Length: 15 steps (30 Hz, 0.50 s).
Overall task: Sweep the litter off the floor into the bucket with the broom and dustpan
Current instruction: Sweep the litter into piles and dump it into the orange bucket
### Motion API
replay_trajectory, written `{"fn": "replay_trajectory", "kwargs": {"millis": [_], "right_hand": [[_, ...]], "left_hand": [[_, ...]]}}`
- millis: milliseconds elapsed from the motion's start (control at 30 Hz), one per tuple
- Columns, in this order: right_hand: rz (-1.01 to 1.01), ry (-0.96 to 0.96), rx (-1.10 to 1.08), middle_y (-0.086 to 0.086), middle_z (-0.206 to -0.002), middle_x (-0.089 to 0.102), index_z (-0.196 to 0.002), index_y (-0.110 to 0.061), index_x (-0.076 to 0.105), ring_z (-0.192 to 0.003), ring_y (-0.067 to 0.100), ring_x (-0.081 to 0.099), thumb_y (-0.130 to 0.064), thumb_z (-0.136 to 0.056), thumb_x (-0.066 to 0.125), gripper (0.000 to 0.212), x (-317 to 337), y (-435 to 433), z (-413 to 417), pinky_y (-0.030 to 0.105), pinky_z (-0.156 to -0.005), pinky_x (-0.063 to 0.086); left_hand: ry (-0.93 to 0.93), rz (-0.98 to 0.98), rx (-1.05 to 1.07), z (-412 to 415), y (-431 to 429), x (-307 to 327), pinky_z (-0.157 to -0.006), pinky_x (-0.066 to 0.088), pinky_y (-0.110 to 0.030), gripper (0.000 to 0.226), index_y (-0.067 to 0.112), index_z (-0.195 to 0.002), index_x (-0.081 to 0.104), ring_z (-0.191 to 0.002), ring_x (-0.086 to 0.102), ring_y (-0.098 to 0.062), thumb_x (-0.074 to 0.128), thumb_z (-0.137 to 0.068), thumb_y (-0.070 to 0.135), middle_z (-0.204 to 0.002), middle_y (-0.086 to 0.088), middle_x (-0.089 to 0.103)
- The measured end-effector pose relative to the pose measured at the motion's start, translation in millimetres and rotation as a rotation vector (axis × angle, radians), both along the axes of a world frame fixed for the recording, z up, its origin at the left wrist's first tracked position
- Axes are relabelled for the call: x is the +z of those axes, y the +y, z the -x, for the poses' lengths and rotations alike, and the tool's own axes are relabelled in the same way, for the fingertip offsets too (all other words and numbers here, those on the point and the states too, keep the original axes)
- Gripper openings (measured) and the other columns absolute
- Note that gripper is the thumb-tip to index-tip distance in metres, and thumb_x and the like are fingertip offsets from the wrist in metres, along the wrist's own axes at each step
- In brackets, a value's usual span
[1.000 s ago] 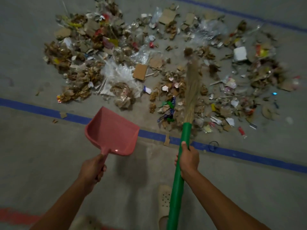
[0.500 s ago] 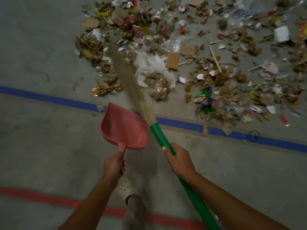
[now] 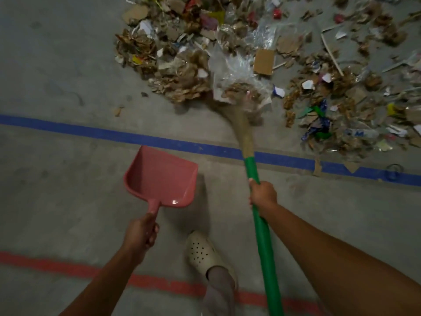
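**Operator:** What have my hands got, seen from the head camera?

**Spotter:** Your left hand (image 3: 142, 231) is low and left of centre. Its fingers are curled round the short handle of the pink dustpan (image 3: 159, 179). The pan sits just above that hand in the frame, and its open mouth faces up toward the blue line (image 3: 91, 131) painted across the floor (image 3: 57, 76). A shadow falls to the pan's right. I cannot tell whether it touches the floor.

**Operator:** And the right?

**Spotter:** Your right hand (image 3: 263, 196), right of centre, has its fingers wrapped round the green handle of the broom (image 3: 262, 236). The handle runs up from the bottom edge, leaning a little left, and reaches the blue line. The straw bristles (image 3: 245, 131) start there and bend up and left, blurred. Their tips are at the near edge of the litter (image 3: 182, 80), just under a clear plastic bag (image 3: 237, 71) with brown scraps in it.

**Operator:** Where does the litter lie?

**Spotter:** It is spread over the upper middle and upper right of the frame, beyond the blue line, with a few cardboard bits on the line at the right. It is torn cardboard, paper and plastic film. A cardboard square (image 3: 264, 61) lies just right of the bag. Your dustpan is well apart from the pile, on the near side of the line.

**Operator:** Anything else?

**Spotter:** Your pale shoe (image 3: 202, 249), dotted with holes, is in the lower centre between the pan's handle and the broom handle. It is just above a red line (image 3: 57, 265) along the bottom.
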State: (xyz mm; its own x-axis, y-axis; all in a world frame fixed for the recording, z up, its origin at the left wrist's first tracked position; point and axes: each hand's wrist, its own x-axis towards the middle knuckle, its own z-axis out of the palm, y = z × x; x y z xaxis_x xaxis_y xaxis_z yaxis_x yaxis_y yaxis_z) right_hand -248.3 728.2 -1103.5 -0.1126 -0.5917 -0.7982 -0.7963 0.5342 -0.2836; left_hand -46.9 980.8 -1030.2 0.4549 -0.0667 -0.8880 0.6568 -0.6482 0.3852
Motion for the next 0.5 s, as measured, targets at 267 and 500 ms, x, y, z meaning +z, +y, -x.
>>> {"fn": "replay_trajectory", "kwargs": {"millis": [267, 500], "right_hand": [[0.240, -0.158, -0.618, 0.017, -0.070, 0.061, -0.102, -0.002, 0.062, -0.048, 0.025, 0.055, -0.036, -0.102, 0.055, 0.035, 68, -87, 55, 0.034, -0.048, 0.049], [0.239, -0.293, -0.617, 0.012, -0.064, 0.055, -0.094, -0.004, 0.060, -0.046, 0.022, 0.050, -0.030, -0.104, 0.054, 0.029, 149, -103, 69, 0.030, -0.044, 0.043]], "left_hand": [[0.008, 0.073, -0.165, 3, -80, 16, -0.034, 0.019, -0.014, 0.031, 0.003, -0.080, 0.053, -0.030, 0.031, -0.010, 0.043, -0.102, 0.024, -0.045, -0.001, 0.048], [-0.009, 0.096, -0.181, 22, -122, 46, -0.033, 0.020, -0.015, 0.038, 0.002, -0.079, 0.054, -0.031, 0.032, -0.010, 0.044, -0.103, 0.029, -0.042, 0.000, 0.047]]}}
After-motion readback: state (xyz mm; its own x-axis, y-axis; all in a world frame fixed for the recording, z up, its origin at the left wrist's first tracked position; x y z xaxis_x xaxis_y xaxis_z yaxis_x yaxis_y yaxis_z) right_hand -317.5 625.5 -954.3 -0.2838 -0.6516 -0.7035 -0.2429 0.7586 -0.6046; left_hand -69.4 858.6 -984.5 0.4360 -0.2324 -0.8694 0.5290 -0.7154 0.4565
